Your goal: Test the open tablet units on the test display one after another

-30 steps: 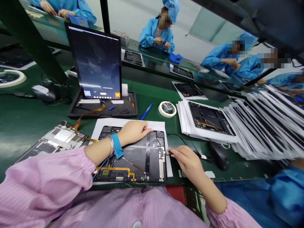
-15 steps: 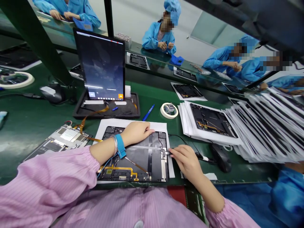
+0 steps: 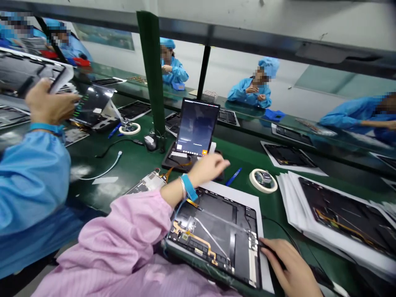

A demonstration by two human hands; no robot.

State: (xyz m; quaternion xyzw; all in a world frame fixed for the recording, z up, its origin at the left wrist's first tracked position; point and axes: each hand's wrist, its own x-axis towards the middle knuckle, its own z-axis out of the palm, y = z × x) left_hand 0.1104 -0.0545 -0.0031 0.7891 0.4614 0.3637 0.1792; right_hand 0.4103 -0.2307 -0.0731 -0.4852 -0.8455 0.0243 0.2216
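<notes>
An opened tablet back (image 3: pixel 216 235) with orange flex cables lies on a white sheet in front of me. My left hand (image 3: pixel 208 168), blurred by motion, is raised above its far edge, fingers stretched toward the upright tablet screen (image 3: pixel 196 128) in its black tray. At the tablet's right edge my right hand (image 3: pixel 291 270) is closed on a black cable plug (image 3: pixel 266 246), right at the connector board. A blue strap circles my left wrist.
A tape roll (image 3: pixel 263 180) and blue pen (image 3: pixel 233 176) lie beyond the sheet. Stacked tablet backs on paper (image 3: pixel 340 214) fill the right. A co-worker's blue sleeve and hand (image 3: pixel 46 103) hold a device at left. A mouse (image 3: pixel 150 142) and white cable lie on the green belt.
My view swung left and up. My left hand lifted off the opened tablet and moved toward the upright screen. My right hand stays at the tablet's right edge.
</notes>
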